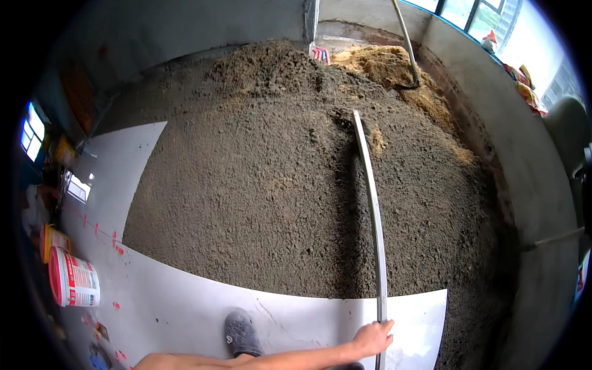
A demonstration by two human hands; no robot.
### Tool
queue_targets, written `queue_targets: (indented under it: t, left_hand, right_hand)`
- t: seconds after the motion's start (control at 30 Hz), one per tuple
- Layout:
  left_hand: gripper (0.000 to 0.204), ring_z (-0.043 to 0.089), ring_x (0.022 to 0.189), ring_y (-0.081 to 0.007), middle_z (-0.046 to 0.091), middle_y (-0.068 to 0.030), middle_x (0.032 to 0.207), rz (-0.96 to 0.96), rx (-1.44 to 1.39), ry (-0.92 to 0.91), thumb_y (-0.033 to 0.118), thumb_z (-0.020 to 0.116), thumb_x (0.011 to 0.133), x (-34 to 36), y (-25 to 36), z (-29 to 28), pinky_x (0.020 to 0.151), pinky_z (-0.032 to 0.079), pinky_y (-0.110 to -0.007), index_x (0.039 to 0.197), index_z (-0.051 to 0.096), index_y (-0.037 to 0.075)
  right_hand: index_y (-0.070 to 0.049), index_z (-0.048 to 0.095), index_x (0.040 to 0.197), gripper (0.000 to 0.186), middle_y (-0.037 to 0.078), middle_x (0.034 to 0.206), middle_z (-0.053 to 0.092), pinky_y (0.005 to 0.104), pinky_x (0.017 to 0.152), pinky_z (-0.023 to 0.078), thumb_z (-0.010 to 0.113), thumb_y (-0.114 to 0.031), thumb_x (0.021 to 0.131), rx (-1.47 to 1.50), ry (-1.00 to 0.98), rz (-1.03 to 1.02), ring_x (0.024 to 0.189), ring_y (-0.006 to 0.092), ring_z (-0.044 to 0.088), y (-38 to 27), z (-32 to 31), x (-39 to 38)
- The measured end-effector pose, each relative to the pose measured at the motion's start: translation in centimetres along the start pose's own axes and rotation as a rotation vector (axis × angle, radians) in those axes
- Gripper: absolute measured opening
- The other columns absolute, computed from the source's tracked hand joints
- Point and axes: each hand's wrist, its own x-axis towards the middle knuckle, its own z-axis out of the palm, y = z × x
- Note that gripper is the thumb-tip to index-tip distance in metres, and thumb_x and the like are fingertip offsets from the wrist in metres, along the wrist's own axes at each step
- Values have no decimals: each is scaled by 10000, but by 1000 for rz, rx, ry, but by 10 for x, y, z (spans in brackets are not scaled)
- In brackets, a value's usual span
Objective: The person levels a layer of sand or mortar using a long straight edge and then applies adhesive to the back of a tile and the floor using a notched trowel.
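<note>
My left hand [372,339] is closed around the near end of a long, straight metal screed bar [373,209]. My forearm reaches across from the lower left. The bar runs away from me over the white tiled floor [296,317] and onto a bed of damp grey mortar [246,203]. Its far tip lies near a small lump and a patch of yellowish sand. Along the bar's left side runs a dark strip, partly shadow. Left of the bar the mortar looks flatter; right of it, rougher. My right hand is out of view.
Heaped mortar [265,68] and a sand pile [376,65] lie at the back, with a long-handled tool [407,43] standing in the sand. Buckets [74,277] stand at the left. A low wall [493,92] with windows above borders the right. My grey clog [242,332] rests on the tiles.
</note>
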Motion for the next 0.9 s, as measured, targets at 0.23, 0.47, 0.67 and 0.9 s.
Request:
queue_targets:
  t: [0.23,0.47,0.67,0.9]
  left_hand:
    - [279,651,656,-423,638,-203,687,-56,-73,112,291,623,905,-21,1,-19,597,509,-525,1000,482,70]
    - [237,644,670,-448,635,-203,695,-89,-207,189,233,606,900,3,32,-39,615,514,-538,983,466,60]
    - [197,657,688,-447,642,-233,701,-50,-90,183,192,570,884,100,-16,-86,627,528,-542,978,483,44]
    - [245,658,652,-454,644,-238,666,-38,-74,-97,231,569,897,46,-1,-35,638,546,-555,1017,497,30]
  right_hand:
    - [-62,470,1437,692,41,731,534,368,573,462,634,29,770,-24,10,-43,680,213,577,-4,1,1]
    - [-50,467,1436,688,37,730,533,366,570,459,633,29,773,17,53,-31,682,210,579,9,-4,-15]
    - [-40,465,1436,685,33,729,533,365,567,456,631,29,775,45,84,-88,684,208,581,17,-8,-29]
    - [-38,478,1424,668,52,732,548,377,577,463,633,19,776,-24,57,-5,681,227,586,15,-2,-11]
